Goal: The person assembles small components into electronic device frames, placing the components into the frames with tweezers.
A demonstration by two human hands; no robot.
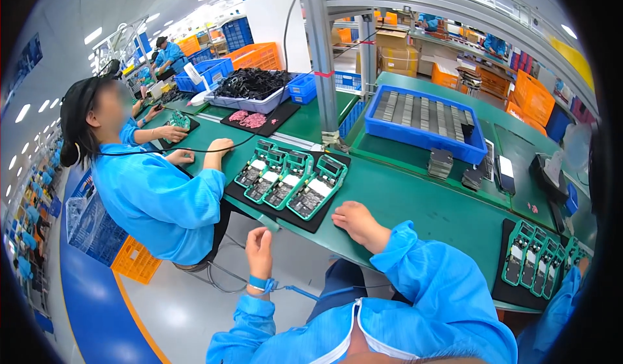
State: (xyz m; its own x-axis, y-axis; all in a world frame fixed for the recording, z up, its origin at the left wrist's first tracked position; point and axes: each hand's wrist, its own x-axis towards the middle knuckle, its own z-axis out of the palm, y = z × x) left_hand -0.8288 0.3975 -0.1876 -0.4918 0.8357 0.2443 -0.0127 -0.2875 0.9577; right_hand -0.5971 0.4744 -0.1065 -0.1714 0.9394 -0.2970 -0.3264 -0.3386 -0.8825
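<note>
Above the floor, just off the near table edge, my left hand [259, 255] is raised with its fingers loosely bent and nothing visible in it. A blue wrist strap [261, 284] with a coiled cord circles that wrist. My right hand [359, 223] rests on the green table [402, 218] near its front edge, fingers loosely bent, with no object showing in it. Between and beyond my hands, several green-framed device housings with circuit boards [316, 187] lie side by side on a black mat [295, 219]. A small pale green piece [268, 222] juts out at the table edge by my left hand.
A blue tray of grey blocks [425, 117] stands behind a metal post [318, 59]. More housings [533, 260] lie on a mat at right. A co-worker [156, 182] sits at left. Beyond are a bin of black parts [250, 85] and pink pieces [248, 119].
</note>
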